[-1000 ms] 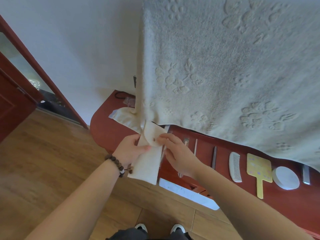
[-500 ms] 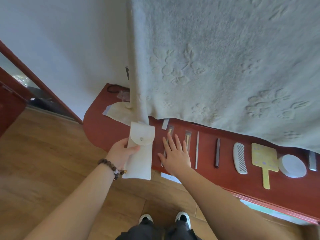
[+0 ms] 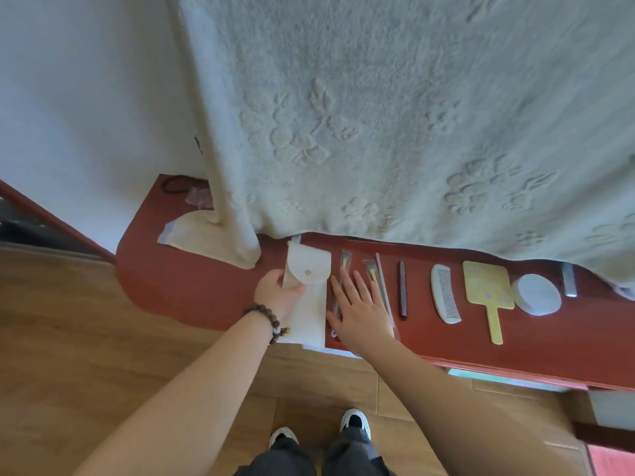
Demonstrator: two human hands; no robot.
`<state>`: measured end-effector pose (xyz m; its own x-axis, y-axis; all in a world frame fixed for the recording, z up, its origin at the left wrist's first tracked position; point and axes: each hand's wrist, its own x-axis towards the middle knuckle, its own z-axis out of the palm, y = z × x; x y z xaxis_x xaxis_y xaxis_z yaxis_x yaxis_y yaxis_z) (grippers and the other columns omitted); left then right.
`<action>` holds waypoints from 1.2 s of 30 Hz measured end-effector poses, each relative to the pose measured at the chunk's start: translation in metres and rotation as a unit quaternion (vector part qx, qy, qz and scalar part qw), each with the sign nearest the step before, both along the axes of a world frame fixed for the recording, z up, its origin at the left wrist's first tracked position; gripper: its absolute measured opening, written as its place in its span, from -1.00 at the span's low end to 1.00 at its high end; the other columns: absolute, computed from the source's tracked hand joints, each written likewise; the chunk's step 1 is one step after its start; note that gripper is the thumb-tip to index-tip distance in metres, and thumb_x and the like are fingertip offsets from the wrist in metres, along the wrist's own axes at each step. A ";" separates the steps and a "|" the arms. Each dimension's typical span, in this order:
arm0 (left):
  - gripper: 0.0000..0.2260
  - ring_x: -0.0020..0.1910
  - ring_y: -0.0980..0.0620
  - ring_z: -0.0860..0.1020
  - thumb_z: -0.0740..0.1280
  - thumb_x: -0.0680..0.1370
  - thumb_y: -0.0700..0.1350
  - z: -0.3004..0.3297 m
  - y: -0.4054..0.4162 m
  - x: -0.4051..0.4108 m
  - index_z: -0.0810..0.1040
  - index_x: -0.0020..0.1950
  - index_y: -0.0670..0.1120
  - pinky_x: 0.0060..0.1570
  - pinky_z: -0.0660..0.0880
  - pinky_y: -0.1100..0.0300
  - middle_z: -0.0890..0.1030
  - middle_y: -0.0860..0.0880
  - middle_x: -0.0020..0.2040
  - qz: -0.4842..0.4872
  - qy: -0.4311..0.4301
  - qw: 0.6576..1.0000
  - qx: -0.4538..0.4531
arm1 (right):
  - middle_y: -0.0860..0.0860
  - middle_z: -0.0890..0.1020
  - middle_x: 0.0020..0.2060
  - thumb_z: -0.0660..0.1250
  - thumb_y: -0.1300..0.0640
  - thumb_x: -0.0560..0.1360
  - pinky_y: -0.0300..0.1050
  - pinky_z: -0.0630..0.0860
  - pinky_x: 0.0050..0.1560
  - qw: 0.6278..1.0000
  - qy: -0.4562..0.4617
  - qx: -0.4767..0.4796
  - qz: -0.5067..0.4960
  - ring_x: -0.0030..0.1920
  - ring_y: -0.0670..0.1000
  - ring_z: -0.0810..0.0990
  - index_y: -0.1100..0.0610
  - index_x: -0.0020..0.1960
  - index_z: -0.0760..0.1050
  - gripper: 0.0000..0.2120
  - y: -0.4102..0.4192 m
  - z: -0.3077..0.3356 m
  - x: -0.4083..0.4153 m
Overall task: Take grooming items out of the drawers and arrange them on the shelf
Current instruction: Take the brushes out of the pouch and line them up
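A long white felt pouch (image 3: 308, 304) with a snap flap lies on the red-brown shelf (image 3: 192, 290), its near end over the front edge. My left hand (image 3: 277, 293) grips its left side near the flap. My right hand (image 3: 360, 307) lies flat with straight fingers on thin packaged tools (image 3: 345, 266) just right of the pouch. Further right on the shelf lie a thin stick (image 3: 384, 290), a dark narrow comb (image 3: 402, 290), a white comb (image 3: 445, 293), a yellow hand mirror (image 3: 487, 290), a white round case (image 3: 536, 294) and a grey item (image 3: 568, 283).
A large cream towel (image 3: 395, 115) hangs down over the back of the shelf and hides part of it. A cream cloth piece (image 3: 196, 235) lies at the shelf's left end, with a black cord (image 3: 173, 185) behind. Below are a wooden floor and my shoes (image 3: 354, 420).
The pouch went from held up in both hands to lying on the shelf. My right hand let go of it and now lies flat on the tools beside it.
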<state>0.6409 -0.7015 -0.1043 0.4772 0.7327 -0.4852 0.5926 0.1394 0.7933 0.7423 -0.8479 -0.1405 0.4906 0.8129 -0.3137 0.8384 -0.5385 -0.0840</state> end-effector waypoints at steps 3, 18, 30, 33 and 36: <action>-0.88 -0.09 -0.08 0.57 0.40 0.47 -0.16 -0.004 -0.004 0.012 0.55 -0.04 -0.15 -0.26 0.42 0.18 0.58 0.00 -0.20 0.000 0.011 0.999 0.039 | -0.03 -0.27 0.53 -0.13 -0.23 0.60 0.09 -0.23 0.52 1.000 0.004 0.006 -0.002 0.53 0.05 -0.27 0.01 0.55 -0.26 -0.36 -0.003 0.000 0.005; -0.59 0.07 -0.12 0.56 0.37 0.49 0.11 -0.007 -0.006 0.021 0.47 0.21 -0.12 -0.03 0.55 -0.04 0.57 -0.12 0.11 -0.104 0.174 0.959 0.199 | -0.02 -0.30 0.52 -0.14 -0.23 0.61 0.07 -0.22 0.53 1.000 0.024 -0.009 -0.009 0.52 0.04 -0.31 0.02 0.54 -0.29 -0.36 -0.008 0.003 0.010; -0.70 0.17 -0.18 0.44 0.35 0.49 -0.18 0.020 -0.041 0.028 0.51 0.21 -0.18 0.11 0.47 -0.03 0.49 -0.16 0.18 -0.163 0.026 0.918 0.360 | 0.07 0.48 0.25 0.30 0.04 0.54 -0.02 0.39 0.22 0.941 0.122 0.175 -0.264 0.27 0.12 0.43 0.13 0.37 0.38 -0.57 -0.040 0.051 0.062; -0.74 0.23 -0.05 0.44 0.31 0.53 -0.11 0.019 -0.075 0.040 0.54 0.21 -0.12 0.25 0.41 0.08 0.49 -0.07 0.22 -0.281 -0.013 0.887 0.365 | 0.07 0.54 0.03 0.38 0.11 0.48 -0.02 0.49 0.01 0.937 0.151 0.133 -0.284 0.05 0.13 0.54 0.12 0.14 0.55 -0.75 -0.041 0.048 0.074; -0.56 0.48 -0.04 0.19 0.22 0.58 0.04 0.004 -0.103 0.056 0.31 0.44 -0.04 0.47 0.14 0.05 0.27 -0.05 0.48 -0.392 0.068 0.847 0.353 | 0.07 0.54 -0.04 0.36 0.15 0.48 -0.11 0.42 -0.18 0.953 0.124 0.101 -0.257 -0.04 0.13 0.57 0.10 0.06 0.55 -0.83 -0.039 0.043 0.073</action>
<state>0.6968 -0.8047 -0.1001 0.9261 0.3473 -0.1474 0.3761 -0.8200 0.4314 0.8150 -0.8868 -0.0976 0.7710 0.5414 -0.3354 0.4089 -0.8246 -0.3910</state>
